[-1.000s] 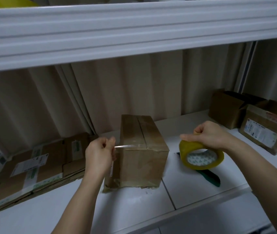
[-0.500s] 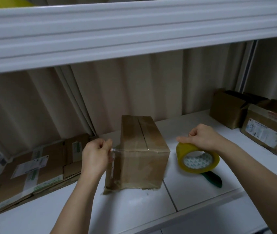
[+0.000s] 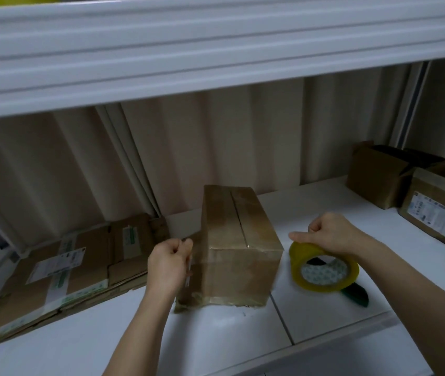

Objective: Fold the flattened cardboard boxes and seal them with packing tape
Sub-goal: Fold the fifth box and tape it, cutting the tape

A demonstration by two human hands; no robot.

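A folded brown cardboard box stands in the middle of the white shelf, its top flaps closed along a centre seam. My left hand is at the box's left side and pinches the free end of a clear tape strip. The strip runs across the box's front face toward the yellow tape roll. To the right of the box, my right hand grips the roll by its top, just above the shelf.
Flattened cardboard boxes with labels lie stacked at the left. Two more boxes sit at the far right. A dark green object lies on the shelf behind the roll. A white upper shelf overhangs close above.
Both hands have dropped lower, taking the tape strip from the box's top edge down onto its front face. The roll has come down toward the shelf.
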